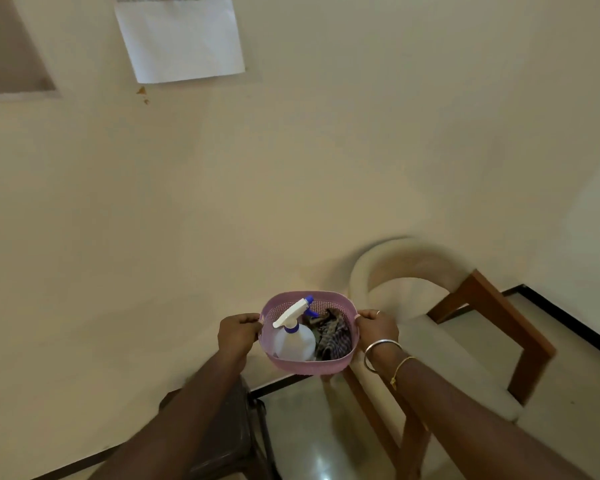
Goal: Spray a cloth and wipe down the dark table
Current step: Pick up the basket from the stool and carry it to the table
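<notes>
I hold a pink perforated basket point(309, 367) out in front of me in mid-air. My left hand point(238, 334) grips its left rim and my right hand point(378, 327) grips its right rim. Inside lies a white spray bottle point(293, 337) with a blue nozzle, tilted with its head toward the back. Beside it, on the right, sits a crumpled dark checked cloth point(333, 336). Part of a dark table point(229, 438) shows below my left forearm, mostly hidden by the arm.
A cream upholstered chair point(440, 341) with brown wooden arms stands to the right, below the basket. A cream wall fills the view ahead, with a white paper sheet point(181, 36) taped up high. Glossy tiled floor point(312, 445) lies below.
</notes>
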